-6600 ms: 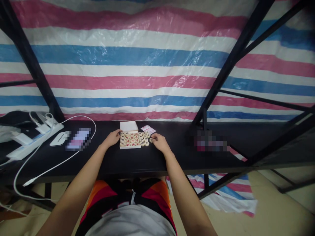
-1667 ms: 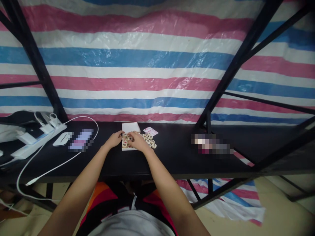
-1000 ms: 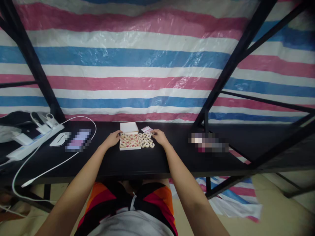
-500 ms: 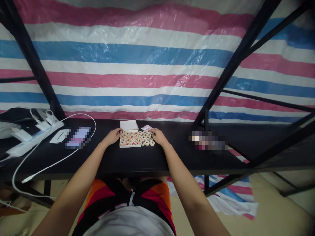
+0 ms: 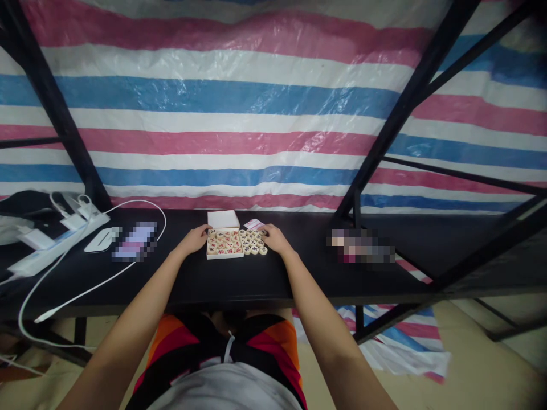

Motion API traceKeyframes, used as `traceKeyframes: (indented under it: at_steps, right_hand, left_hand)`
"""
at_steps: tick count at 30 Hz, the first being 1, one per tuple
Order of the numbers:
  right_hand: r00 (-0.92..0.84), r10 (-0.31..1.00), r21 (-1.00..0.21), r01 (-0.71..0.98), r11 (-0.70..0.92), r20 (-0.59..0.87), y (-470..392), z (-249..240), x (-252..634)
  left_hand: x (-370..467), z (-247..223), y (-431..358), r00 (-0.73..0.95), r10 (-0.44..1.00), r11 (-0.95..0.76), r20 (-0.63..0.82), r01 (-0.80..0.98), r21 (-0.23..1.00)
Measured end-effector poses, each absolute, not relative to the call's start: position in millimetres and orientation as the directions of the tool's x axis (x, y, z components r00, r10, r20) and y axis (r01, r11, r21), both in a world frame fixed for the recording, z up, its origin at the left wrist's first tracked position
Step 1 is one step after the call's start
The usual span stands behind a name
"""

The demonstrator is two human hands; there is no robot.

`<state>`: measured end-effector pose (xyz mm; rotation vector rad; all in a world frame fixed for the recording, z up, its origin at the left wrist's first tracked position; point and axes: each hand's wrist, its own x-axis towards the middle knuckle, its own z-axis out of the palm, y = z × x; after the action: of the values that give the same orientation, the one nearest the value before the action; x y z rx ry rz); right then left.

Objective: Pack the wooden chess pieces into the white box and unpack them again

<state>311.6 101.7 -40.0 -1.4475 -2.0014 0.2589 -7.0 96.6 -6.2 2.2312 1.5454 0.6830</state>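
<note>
Right hand: fingers curled at the far right of the loose discs, hold unclear. Left hand: fingertips against the left edge of the open box, filled with red-marked discs. Behind: lid, pink-and-white card. Leftward: cable, power strip. Since 1.7 seconds earlier, the right hand had left the box.

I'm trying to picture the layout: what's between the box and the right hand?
In the head view, loose pieces lie bunched on the table, from beside the box to the right hand.
</note>
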Motion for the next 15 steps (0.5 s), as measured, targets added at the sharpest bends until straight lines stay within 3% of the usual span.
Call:
traceKeyframes:
  at_steps: [5, 8, 11, 15]
  right_hand:
    - [-0.121, 0.899, -0.534, 0.768, 0.353, 0.421, 96.8, -33.8, 311.3]
    - [-0.133, 0.845, -0.469, 0.783, 0.410, 0.517, 88.8, -20.4, 293.6]
    - [-0.321, 0.784, -0.355, 0.756, 0.550, 0.531, 79.5, -5.3, 253.3]
    - [-0.522, 0.769, -0.208, 0.759, 0.616, 0.369, 72.8, 3.5, 189.9]
  left_hand:
    - [-7.2, -5.8, 96.3, 0.303, 0.934, -0.357, 0.189, 0.765, 0.536]
    - [-7.1, -5.3, 96.0, 0.308, 0.931, -0.364, 0.194, 0.767, 0.529]
    - [-7.1, -5.0, 95.4, 0.305, 0.935, -0.355, 0.183, 0.779, 0.517]
    - [-7.1, -4.4, 94.3, 0.299, 0.936, -0.351, 0.184, 0.786, 0.509]
